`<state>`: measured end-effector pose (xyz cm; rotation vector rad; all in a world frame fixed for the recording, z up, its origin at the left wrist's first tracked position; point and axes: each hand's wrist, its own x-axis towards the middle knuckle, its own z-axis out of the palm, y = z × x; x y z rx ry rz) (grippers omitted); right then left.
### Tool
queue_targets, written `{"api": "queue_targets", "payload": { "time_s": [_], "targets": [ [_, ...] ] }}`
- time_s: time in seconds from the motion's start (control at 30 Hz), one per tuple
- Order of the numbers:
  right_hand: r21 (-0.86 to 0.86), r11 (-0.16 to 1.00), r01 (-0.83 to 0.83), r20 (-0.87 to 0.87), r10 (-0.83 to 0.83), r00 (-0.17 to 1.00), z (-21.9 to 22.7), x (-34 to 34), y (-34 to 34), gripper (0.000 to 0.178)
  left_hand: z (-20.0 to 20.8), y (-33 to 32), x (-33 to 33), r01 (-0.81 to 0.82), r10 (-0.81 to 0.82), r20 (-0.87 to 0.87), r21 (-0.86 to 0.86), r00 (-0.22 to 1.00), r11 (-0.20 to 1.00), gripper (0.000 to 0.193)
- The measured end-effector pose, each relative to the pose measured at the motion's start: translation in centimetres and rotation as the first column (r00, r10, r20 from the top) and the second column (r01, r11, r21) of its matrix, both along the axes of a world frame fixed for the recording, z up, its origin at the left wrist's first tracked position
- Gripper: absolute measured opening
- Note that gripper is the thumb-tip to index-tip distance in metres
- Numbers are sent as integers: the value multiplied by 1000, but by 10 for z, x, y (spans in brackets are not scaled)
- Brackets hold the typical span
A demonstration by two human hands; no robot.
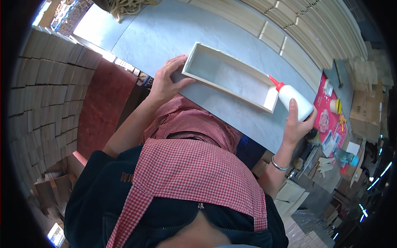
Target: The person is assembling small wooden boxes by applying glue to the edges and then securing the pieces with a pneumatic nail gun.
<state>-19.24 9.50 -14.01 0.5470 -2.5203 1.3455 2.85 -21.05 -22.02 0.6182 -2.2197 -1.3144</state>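
A long wooden frame (227,90), with the grey tabletop showing through its inside, lies on the table before me. My left hand (170,78) grips its left short side, thumb at the near corner and fingers along the outer face. In my right hand (298,122) is a white glue bottle (296,101) with a red nozzle. The bottle is tilted, and its red tip meets the frame's far right corner or hangs just over it. Whether glue is coming out is too small to tell.
Stacked wooden strips (306,25) line the table's far side. Piled wood pieces (49,74) rise at the left. At right, a pink-red surface (324,118) holds small items, with a clear bottle (346,157) nearby. Pale strips (124,6) lie at the top left of the grey table (165,33).
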Motion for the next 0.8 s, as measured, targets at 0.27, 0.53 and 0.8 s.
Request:
{"api": "queue_targets", "payload": {
  "time_s": [0.27,0.53,0.8],
  "targets": [
    [-19,995,94,-38,-95,995,-1,-8,28,56,-6,-2,1,8,-8,3,-17,1000,1000,67],
    [0,995,102,-49,-102,994,0,4,47,55,-9,-1,2,-5,4,32,31,999,1000,67],
    [65,989,134,36,-137,990,8,42,74,57,-5,-3,0,-10,7,43,61,999,998,67]
  ]
}}
